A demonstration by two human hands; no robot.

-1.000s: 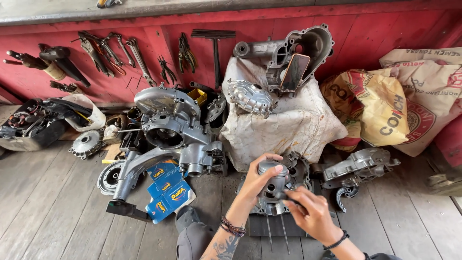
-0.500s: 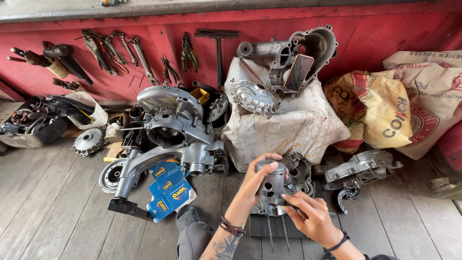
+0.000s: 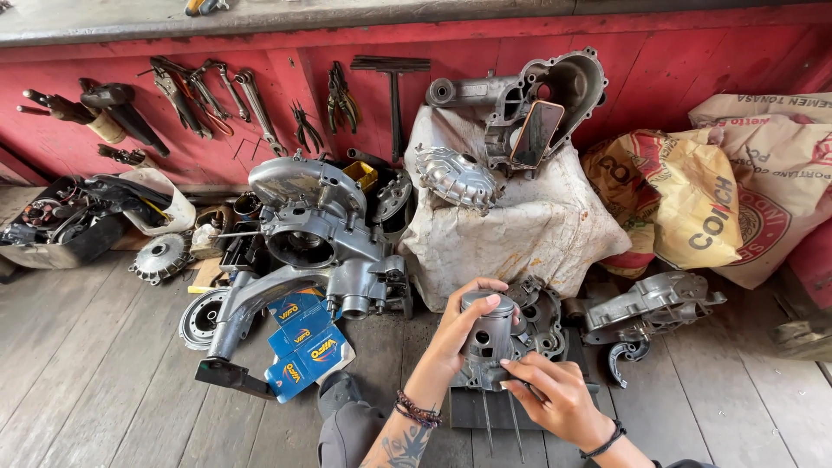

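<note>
At six o'clock the left hand (image 3: 451, 334) wraps the grey cast-metal engine cylinder (image 3: 485, 338) upright over long studs, while the right hand (image 3: 555, 394) pinches its base. Seating looks underway; alignment comes next. At twelve o'clock, a cloth-draped block (image 3: 520, 230).

Bright, even daylight fills the scene, with only soft, short shadows under the engine parts on the wooden floor (image 3: 104, 381). Mild sheen shows on the silver engine casing (image 3: 303, 186) and the cylinder (image 3: 485, 334). Focus is sharp throughout, with no motion blur. The wide lens bends the red wall (image 3: 260, 52) and floorboards toward the edges.
</note>
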